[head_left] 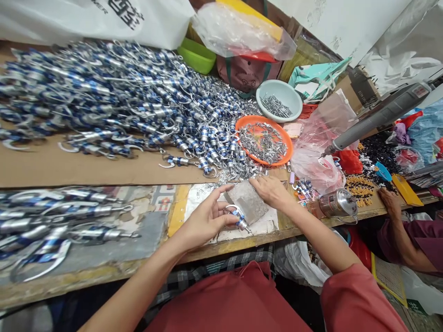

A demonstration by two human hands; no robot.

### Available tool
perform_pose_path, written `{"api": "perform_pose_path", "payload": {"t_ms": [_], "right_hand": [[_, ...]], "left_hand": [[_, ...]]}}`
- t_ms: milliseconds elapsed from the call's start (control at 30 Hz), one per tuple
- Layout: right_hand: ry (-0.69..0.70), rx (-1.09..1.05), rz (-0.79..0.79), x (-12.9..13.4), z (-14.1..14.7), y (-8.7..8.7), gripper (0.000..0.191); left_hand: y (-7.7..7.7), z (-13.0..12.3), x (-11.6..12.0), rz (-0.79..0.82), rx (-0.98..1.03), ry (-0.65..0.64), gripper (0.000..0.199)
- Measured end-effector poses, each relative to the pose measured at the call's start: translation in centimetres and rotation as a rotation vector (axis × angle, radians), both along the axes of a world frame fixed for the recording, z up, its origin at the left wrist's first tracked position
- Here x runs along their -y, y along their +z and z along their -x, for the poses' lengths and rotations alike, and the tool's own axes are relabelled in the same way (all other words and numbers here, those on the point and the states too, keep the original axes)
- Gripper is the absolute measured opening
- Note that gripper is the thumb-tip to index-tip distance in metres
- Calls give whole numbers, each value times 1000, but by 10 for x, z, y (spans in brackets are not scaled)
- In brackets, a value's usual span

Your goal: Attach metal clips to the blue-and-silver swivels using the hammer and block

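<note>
At my eleven o'clock, the white bag (pixel 86 25) bears letters ending "MER" beside bold black Chinese lettering I can't make out. Print on the pink bag (pixel 249 74) at twelve and the cardboard box (pixel 358 90) at one stays illegible.

Small assembly workshop, by look of it. Long worn wooden bench (pixel 221 250); great heap of like blue-and-silver metal pieces (pixel 138 92) on cardboard (pixel 51 168). Loose small parts sorted: orange plate (pixel 289 148), pale bowl (pixel 296 102) of pins. Power screwdriver (pixel 377 115) overhead. Metal work block (pixel 252 207). Second person (pixel 391 205) farther along same bench.
</note>
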State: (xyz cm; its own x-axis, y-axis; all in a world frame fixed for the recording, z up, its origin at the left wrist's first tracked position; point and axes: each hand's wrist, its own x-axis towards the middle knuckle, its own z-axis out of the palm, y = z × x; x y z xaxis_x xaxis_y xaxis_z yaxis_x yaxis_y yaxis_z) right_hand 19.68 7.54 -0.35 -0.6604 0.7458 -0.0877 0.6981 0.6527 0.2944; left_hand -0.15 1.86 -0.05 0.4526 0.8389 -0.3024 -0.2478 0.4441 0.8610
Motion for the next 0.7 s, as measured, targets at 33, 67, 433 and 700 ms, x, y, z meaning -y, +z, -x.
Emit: {"api": "perform_pose_path", "payload": {"t_ms": [33, 67, 433, 700], "right_hand": [[-2, 20, 14, -1, 1, 2, 23], [-6, 19, 32, -2, 1, 3, 26], [4, -930, 52, 30, -13, 17, 14], [172, -875, -105, 63, 26, 7, 21]], "left_hand": [[0, 0, 0, 2, 3, 1, 80], [0, 0, -1, 4, 6, 2, 80], [-5, 1, -1, -7, 32, -11, 81], [-8, 0, 0, -11, 70, -9, 79]]}}
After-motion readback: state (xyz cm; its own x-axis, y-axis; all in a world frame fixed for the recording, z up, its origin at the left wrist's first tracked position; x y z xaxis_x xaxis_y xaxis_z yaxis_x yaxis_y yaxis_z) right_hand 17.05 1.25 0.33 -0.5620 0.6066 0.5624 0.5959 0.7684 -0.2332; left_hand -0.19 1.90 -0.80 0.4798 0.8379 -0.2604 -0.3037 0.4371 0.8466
